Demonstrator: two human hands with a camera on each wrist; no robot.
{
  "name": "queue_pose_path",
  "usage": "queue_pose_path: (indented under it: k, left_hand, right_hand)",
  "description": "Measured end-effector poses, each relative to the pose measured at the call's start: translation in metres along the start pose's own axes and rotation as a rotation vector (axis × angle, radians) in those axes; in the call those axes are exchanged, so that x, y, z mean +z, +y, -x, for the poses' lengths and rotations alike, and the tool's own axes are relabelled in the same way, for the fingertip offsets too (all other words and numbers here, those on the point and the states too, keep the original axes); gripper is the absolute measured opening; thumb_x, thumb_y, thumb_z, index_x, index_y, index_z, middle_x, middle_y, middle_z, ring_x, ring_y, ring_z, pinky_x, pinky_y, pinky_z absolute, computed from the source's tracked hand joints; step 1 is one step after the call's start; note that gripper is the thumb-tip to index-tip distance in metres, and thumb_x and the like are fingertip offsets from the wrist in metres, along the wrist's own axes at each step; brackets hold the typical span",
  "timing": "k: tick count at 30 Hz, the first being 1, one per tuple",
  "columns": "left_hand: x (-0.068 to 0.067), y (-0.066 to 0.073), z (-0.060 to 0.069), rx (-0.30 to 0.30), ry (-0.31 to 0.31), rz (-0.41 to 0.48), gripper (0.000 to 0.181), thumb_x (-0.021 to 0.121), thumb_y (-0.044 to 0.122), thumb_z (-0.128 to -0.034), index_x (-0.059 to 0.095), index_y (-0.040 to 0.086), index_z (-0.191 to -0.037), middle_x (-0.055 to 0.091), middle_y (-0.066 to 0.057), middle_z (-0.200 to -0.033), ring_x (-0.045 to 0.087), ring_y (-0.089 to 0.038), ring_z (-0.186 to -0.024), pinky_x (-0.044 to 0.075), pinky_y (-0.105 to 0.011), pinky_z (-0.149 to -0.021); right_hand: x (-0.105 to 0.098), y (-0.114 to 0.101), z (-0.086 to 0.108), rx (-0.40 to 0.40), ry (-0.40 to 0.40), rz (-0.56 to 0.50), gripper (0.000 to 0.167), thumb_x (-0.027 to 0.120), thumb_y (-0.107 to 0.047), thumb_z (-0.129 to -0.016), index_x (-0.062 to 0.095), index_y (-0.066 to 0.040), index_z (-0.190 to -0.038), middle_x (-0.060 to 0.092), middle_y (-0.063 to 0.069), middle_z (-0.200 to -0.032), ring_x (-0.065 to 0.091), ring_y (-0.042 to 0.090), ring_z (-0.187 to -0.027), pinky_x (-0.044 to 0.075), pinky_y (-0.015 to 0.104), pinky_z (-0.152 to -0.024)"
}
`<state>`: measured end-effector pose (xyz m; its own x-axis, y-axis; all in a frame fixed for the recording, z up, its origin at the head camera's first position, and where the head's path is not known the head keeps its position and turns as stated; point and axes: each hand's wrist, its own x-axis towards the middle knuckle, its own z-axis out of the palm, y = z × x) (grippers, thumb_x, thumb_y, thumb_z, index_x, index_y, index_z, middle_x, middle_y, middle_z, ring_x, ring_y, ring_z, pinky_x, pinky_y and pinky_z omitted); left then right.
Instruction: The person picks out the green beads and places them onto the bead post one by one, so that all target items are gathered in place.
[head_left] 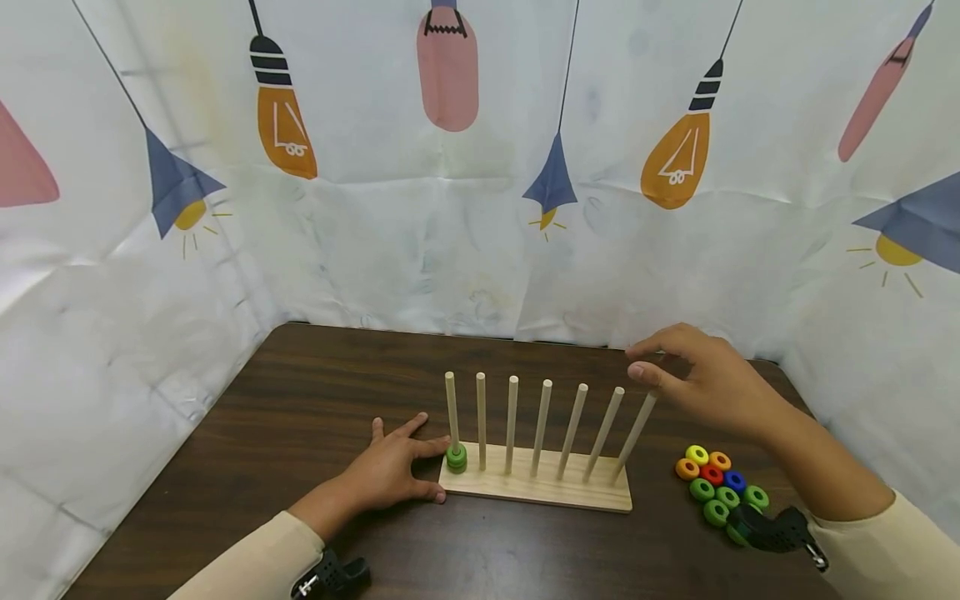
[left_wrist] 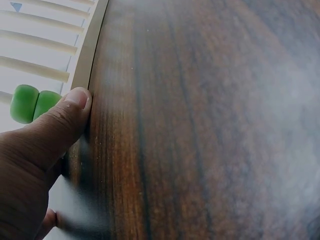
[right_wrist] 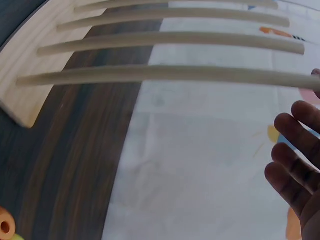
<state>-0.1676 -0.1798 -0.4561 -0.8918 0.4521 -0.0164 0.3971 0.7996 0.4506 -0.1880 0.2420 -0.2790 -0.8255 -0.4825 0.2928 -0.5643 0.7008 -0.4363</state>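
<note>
A light wooden board (head_left: 525, 483) with several upright pegs stands on the table. Two green rings (head_left: 456, 459) are stacked on its leftmost peg; the left wrist view shows these green rings (left_wrist: 25, 104) beside the thumb. My left hand (head_left: 386, 471) rests at the board's left end, fingers spread, its thumb (left_wrist: 77, 100) touching the front edge. My right hand (head_left: 701, 379) is raised at the top of the rightmost peg (head_left: 636, 433), fingers slightly bent. No ring shows in it; whether it touches the peg is unclear.
Loose rings in yellow, orange, red, blue and green (head_left: 702, 489) lie to the right of the board, some partly hidden by the right wrist's black camera mount (head_left: 772, 529). A white printed cloth (head_left: 420, 250) hangs behind the dark wooden table (head_left: 300, 400).
</note>
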Motion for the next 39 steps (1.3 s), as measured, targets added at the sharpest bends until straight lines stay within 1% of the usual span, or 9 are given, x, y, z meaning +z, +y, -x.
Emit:
queue_pose_path:
  k: [4,7,15,20,23,26,29,33,39]
  left_hand:
    - [-0.001,0.0,0.0,-0.004,0.0,0.002,0.078,0.086,0.055,-0.0759,0.063,0.024,-0.144,0.054,-0.004,-0.15,0.027,-0.036,-0.151,-0.001,-0.083,-0.106]
    - [-0.001,0.0,0.0,-0.008,-0.005,0.011,0.078,0.086,0.054,-0.076,0.063,0.024,-0.144,0.054,-0.005,-0.151,0.027,-0.036,-0.152,-0.002,-0.083,-0.106]
    - [-0.001,0.002,0.0,-0.014,-0.009,0.019,0.078,0.087,0.053,-0.076,0.063,0.024,-0.144,0.054,-0.005,-0.151,0.026,-0.035,-0.152,-0.002,-0.083,-0.107]
    - [-0.001,0.001,0.0,-0.014,-0.012,0.018,0.077,0.087,0.053,-0.076,0.063,0.025,-0.144,0.054,-0.003,-0.151,0.026,-0.035,-0.152,-0.002,-0.083,-0.107]
    - [-0.001,0.001,0.0,-0.014,-0.012,0.019,0.077,0.087,0.054,-0.0757,0.063,0.025,-0.143,0.054,-0.003,-0.15,0.026,-0.035,-0.152,-0.002,-0.083,-0.107]
    - [-0.001,0.001,0.0,-0.012,-0.012,0.02,0.077,0.087,0.053,-0.0756,0.063,0.024,-0.144,0.055,-0.002,-0.15,0.026,-0.035,-0.152,-0.002,-0.083,-0.106]
    - [-0.001,0.001,0.0,-0.01,-0.012,0.019,0.077,0.087,0.053,-0.0757,0.063,0.024,-0.144,0.057,0.0,-0.148,0.026,-0.035,-0.152,-0.002,-0.083,-0.106]
    - [-0.001,0.001,0.001,-0.005,-0.008,0.015,0.078,0.086,0.054,-0.0758,0.064,0.023,-0.143,0.058,0.0,-0.147,0.027,-0.036,-0.151,-0.001,-0.084,-0.105]
    - [-0.002,0.001,0.001,-0.006,-0.007,0.003,0.077,0.087,0.054,-0.0757,0.064,0.023,-0.143,0.058,-0.001,-0.147,0.027,-0.036,-0.151,-0.001,-0.084,-0.105]
  right_hand:
    - [-0.001,0.01,0.008,0.033,0.01,0.01,0.02,0.071,-0.03,-0.099,0.074,-0.023,-0.117,0.067,0.0,-0.121,0.06,0.029,-0.117,0.049,0.058,-0.091]
    - [-0.001,0.017,0.015,0.041,0.021,0.036,0.019,0.071,-0.029,-0.099,0.075,-0.021,-0.116,0.068,0.002,-0.122,0.06,0.031,-0.116,0.05,0.058,-0.088]
    - [0.001,0.041,0.037,0.043,0.065,0.139,0.019,0.076,-0.026,-0.096,0.076,-0.023,-0.115,0.07,-0.001,-0.117,0.065,0.024,-0.101,0.054,0.038,-0.074]
    - [0.005,0.057,0.053,0.039,0.109,0.181,0.019,0.08,-0.023,-0.092,0.076,-0.022,-0.111,0.07,-0.003,-0.111,0.064,0.02,-0.093,0.054,0.034,-0.071]
    - [0.007,0.065,0.062,0.044,0.118,0.197,0.02,0.081,-0.023,-0.091,0.076,-0.022,-0.11,0.069,-0.004,-0.11,0.063,0.018,-0.092,0.053,0.034,-0.07]
    - [0.008,0.07,0.07,0.079,0.099,0.198,0.019,0.081,-0.026,-0.092,0.076,-0.022,-0.11,0.069,-0.001,-0.111,0.064,0.022,-0.094,0.054,0.038,-0.071]
    - [0.009,0.075,0.077,0.137,0.061,0.184,0.022,0.079,-0.03,-0.092,0.076,-0.02,-0.112,0.069,0.003,-0.113,0.064,0.027,-0.096,0.054,0.042,-0.072]
    - [0.014,0.079,0.087,0.201,0.028,0.166,0.025,0.078,-0.034,-0.093,0.075,-0.02,-0.114,0.067,0.006,-0.116,0.064,0.027,-0.096,0.053,0.042,-0.071]
    - [0.025,0.087,0.099,0.21,0.013,0.149,0.025,0.08,-0.033,-0.092,0.075,-0.02,-0.112,0.067,0.006,-0.116,0.065,0.029,-0.097,0.055,0.043,-0.073]
